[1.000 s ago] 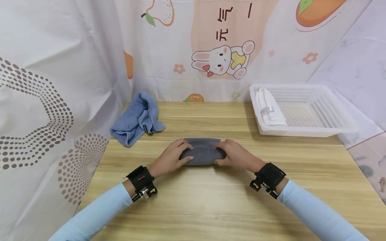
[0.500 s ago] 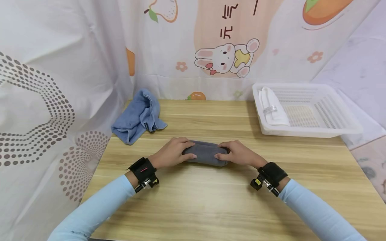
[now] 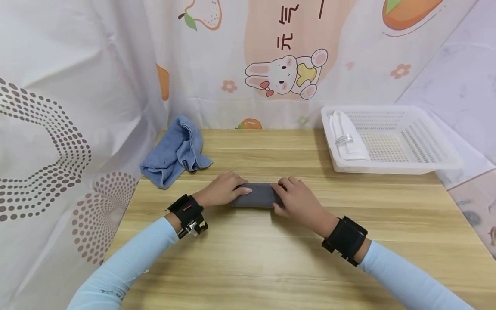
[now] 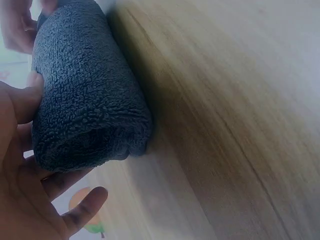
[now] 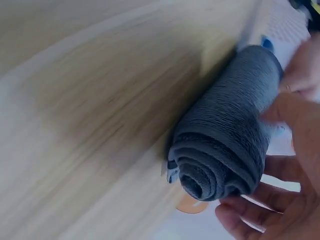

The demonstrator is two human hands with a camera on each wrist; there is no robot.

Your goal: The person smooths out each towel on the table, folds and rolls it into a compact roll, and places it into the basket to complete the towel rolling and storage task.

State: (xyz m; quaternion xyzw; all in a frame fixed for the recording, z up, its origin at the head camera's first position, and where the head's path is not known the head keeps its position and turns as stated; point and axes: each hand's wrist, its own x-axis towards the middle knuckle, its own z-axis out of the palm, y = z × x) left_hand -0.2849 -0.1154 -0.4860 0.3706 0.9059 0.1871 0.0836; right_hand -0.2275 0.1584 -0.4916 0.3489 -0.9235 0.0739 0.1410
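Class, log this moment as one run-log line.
left hand: holds grey towel roll | right hand: holds roll | table

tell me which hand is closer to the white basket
Right. The right hand grips the right end of the grey rolled towel, on the side of the white basket. The left hand holds the towel's far end, farther away.

A crumpled blue cloth (image 3: 176,151) is laid at the table's (image 3: 271,267) far left. A rolled white cloth (image 3: 346,137) is kept in the white basket (image 3: 426,161).
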